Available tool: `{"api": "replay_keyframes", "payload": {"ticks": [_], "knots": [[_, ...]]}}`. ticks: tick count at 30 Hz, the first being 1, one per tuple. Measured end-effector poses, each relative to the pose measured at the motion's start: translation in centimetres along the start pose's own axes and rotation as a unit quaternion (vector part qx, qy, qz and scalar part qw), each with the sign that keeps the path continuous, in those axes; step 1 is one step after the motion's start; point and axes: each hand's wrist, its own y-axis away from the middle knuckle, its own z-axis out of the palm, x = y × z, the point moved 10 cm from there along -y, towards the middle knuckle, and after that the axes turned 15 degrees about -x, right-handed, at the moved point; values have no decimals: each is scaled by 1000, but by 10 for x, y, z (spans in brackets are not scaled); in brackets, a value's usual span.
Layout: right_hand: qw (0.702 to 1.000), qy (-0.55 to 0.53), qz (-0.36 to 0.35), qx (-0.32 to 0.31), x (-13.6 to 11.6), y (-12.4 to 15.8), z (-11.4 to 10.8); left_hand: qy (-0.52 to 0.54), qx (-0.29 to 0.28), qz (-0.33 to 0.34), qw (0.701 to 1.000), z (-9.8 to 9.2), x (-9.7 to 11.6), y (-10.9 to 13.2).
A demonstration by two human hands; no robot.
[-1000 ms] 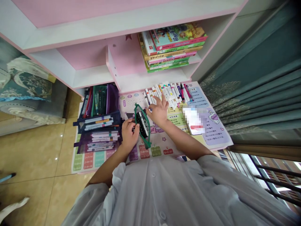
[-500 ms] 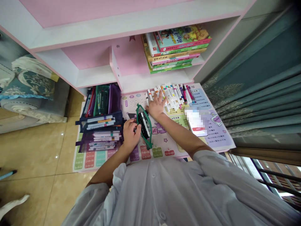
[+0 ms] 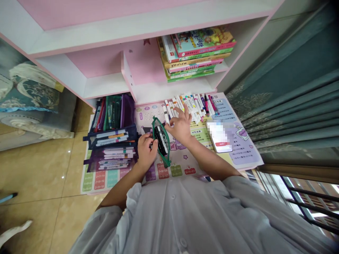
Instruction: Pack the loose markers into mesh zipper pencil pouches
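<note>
My left hand [image 3: 147,151] is closed, its curled fingers gripping the near-left side of a green zip pencil pouch [image 3: 167,161]. The pouch gapes open and holds several black and white markers [image 3: 161,140]. Just right of the pouch, my right hand [image 3: 182,127] hovers with fingers spread and nothing visible in them. Beyond its fingertips lies a loose pile of white markers [image 3: 196,107] with coloured bands. One white marker [image 3: 166,114] with a grey end lies at the left end of the pile, close to my right thumb.
Filled mesh pouches [image 3: 112,157] lie left, near upright green and purple pouches [image 3: 114,111]. A phone [image 3: 219,137] rests right on the printed desk mat [image 3: 194,160]. Behind stands a pink-and-white shelf [image 3: 148,90] with stacked books [image 3: 196,58]. A curtain [image 3: 286,81] hangs right.
My right hand has drawn back from the marker pile, toward me and slightly right, its fingers still spread. My left hand stays at the green pouch.
</note>
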Motion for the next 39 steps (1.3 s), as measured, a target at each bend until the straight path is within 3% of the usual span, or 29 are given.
{"api": "replay_keyframes", "payload": {"ticks": [3, 8, 21, 25, 29, 34, 39], "knots": [[999, -22, -45, -1, -13, 31, -3, 1, 4, 5, 1000, -1, 1, 0], [995, -25, -75, -55, -28, 62, 18, 7, 6, 2, 1000, 1, -1, 0], [990, -4, -79, -120, -39, 62, 41, -4, 2, 3, 1000, 1, -1, 0], [996, 10, -53, -71, -25, 40, 29, -2, 5, 6, 1000, 0, 0, 0], [998, 52, 15, -15, 5, -3, 17, -4, 12, 6, 1000, 0, 0, 1], [994, 86, 60, -25, 30, -51, 24, -2, 4, 4, 1000, 0, 0, 0], [991, 99, 77, -53, 34, -70, 35, -1, 1, 1, 1000, 0, -1, 1]]}}
